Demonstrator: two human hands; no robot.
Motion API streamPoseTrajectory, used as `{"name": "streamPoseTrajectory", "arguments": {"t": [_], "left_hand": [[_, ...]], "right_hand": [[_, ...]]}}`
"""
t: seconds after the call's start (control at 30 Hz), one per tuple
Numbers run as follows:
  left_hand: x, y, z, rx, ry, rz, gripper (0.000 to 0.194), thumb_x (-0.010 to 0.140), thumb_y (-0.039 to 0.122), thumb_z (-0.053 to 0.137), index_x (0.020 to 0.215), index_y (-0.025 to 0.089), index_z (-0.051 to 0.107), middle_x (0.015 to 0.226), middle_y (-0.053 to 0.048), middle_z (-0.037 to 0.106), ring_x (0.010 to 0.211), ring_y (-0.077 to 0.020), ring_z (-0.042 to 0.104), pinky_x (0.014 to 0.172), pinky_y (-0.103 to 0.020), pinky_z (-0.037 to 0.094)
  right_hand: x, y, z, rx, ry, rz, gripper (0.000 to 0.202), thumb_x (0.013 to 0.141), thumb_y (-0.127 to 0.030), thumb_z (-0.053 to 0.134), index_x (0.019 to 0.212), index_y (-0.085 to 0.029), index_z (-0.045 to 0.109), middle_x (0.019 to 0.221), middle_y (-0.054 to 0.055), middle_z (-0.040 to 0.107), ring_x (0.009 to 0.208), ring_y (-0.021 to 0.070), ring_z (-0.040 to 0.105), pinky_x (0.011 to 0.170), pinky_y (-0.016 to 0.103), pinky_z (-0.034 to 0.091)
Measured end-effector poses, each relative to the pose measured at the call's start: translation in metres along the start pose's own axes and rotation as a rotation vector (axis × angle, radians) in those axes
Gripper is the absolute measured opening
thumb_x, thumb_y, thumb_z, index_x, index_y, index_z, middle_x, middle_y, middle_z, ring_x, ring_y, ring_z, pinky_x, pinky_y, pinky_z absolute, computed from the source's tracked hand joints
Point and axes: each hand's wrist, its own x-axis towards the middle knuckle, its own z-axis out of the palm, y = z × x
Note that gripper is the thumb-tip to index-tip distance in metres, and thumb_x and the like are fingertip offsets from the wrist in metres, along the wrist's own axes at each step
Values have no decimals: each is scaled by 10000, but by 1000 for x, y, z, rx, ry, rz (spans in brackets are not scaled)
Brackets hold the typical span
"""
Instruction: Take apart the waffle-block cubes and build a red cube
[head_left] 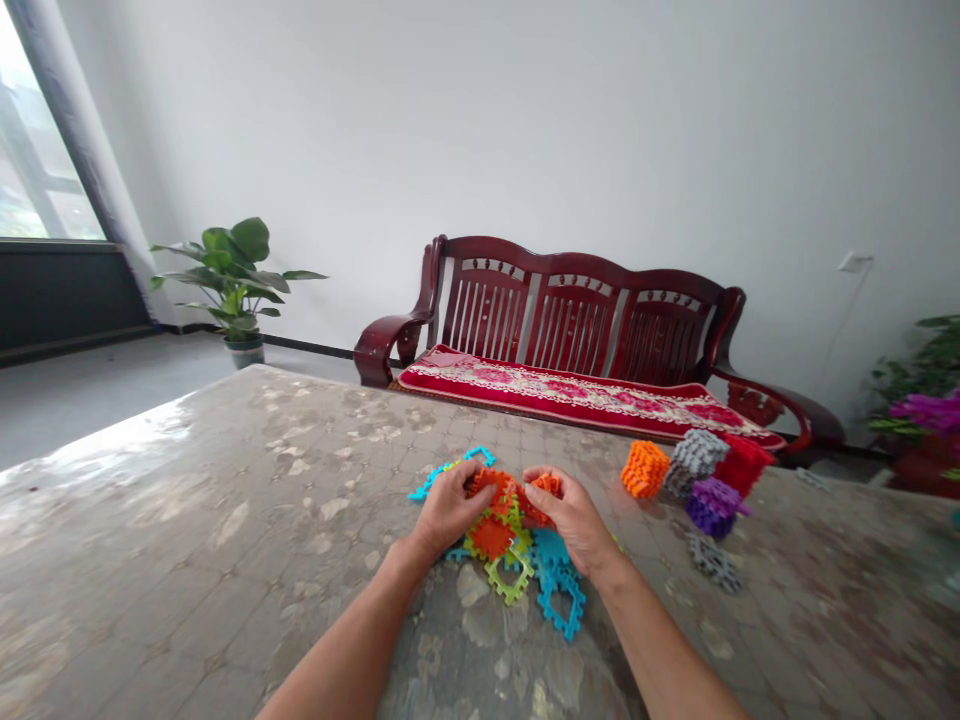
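- Head view: two bare hands work close together over the table, each closed on orange toothed pieces.
- The left hand (456, 505) grips orange pieces (496, 484) between thumb and fingers; the right hand (568, 508) pinches a small orange bundle (545, 487) just beside them. Whether the two orange lots touch, I cannot tell.
- Beneath and around the hands lies one loose pile of flat toothed pieces in three colours: orange, yellow-green and blue. They overlap, so a full count cannot be made.
- Two open-centred pieces show clearly at its near side: one yellow-green frame (510, 580) and one blue frame (562, 606). More blue shows past the left hand, at the pile's far left.
- Four stacks stand to the right, well apart from the hands: one orange stack (644, 469), one grey stack (696, 461), one red stack (742, 464) and one two-tone purple stack (714, 506). Near the purple one lies one flat grey piece (715, 562).
- The table (187, 540) has a glossy, tile-patterned top with pale blotches, bright with glare at left.
- Behind it are one dark red wooden bench (581, 310) with one red patterned cushion (570, 388), a pale wall (525, 120), one potted plant (244, 280) at left, a window (45, 150), and foliage with purple flowers (930, 410) at right.
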Motion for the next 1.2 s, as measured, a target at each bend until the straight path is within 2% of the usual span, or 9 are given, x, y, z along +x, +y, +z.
{"name": "streamPoseTrajectory", "arguments": {"t": [0.1, 0.3, 0.5, 0.67, 0.77, 0.87, 0.97, 1.07, 1.2], "left_hand": [[2, -4, -3, 25, 67, -48, 204, 829, 340, 523, 696, 186, 534, 621, 59, 497, 605, -95, 463, 577, -209, 328], [3, -4, -9, 198, 202, -179, 239, 875, 388, 486, 753, 201, 569, 670, 47, 573, 631, -105, 487, 600, -217, 322], [3, -1, -15, 289, 172, -304, 194, 878, 354, 518, 877, 213, 651, 791, 5, 684, 738, -136, 586, 624, -221, 326], [2, -4, -17, 317, 199, -366, 205, 882, 333, 525, 981, 235, 676, 878, -22, 730, 779, -158, 631, 629, -227, 340], [2, -6, -17, 323, 189, -392, 232, 887, 333, 520, 1039, 249, 673, 899, -25, 741, 793, -168, 650, 624, -225, 360], [2, -7, -17, 317, 188, -407, 273, 883, 331, 520, 1111, 268, 659, 948, -26, 748, 838, -183, 669, 645, -231, 395], [1, -6, -17, 279, 186, -397, 298, 883, 325, 512, 1148, 292, 643, 979, -21, 751, 887, -202, 681, 677, -246, 429], [1, -6, -16, 259, 186, -392, 322, 884, 324, 502, 1178, 295, 628, 981, -24, 752, 907, -214, 686, 696, -258, 450], [1, -5, -15, 280, 178, -397, 361, 890, 323, 497, 1232, 284, 604, 983, -37, 751, 917, -217, 688, 714, -266, 460]], "right_hand": [[-1, -3, 0, -46, 16, -50, 467, 692, -556, 748, 995, -217, 644, 862, 15, 640, 803, 200, 618, 674, 308, 528], [1, -5, -2, -150, 29, -162, 442, 764, -573, 661, 1032, -221, 657, 1054, 51, 684, 943, 215, 623, 849, 330, 487], [3, -3, -11, -212, 68, -67, 411, 697, -337, 634, 1094, -228, 649, 1161, 54, 666, 1121, 237, 593, 928, 339, 467], [3, -9, -17, -286, 51, -78, 500, 621, -228, 591, 1119, -232, 639, 1122, 44, 673, 1021, 217, 635, 870, 327, 504], [4, -12, -18, -355, 54, -158, 421, 648, -257, 620, 1065, -224, 662, 1046, 44, 709, 930, 214, 663, 851, 344, 508], [6, -11, -19, -533, 123, -231, 310, 681, -296, 631, 976, -220, 693, 918, 40, 737, 851, 222, 672, 816, 352, 502], [8, -7, -20, -672, 202, -275, 275, 742, -320, 581, 980, -241, 693, 934, 37, 741, 897, 227, 674, 838, 354, 491], [10, -3, -21, -638, 248, -266, 368, 765, -295, 513, 1099, -232, 655, 1088, 52, 715, 1028, 227, 647, 902, 355, 481], [12, 0, -20, -445, 97, -190, 485, 692, -193, 483, 1154, -215, 627, 1144, 32, 698, 1042, 212, 637, 915, 340, 486]]}}
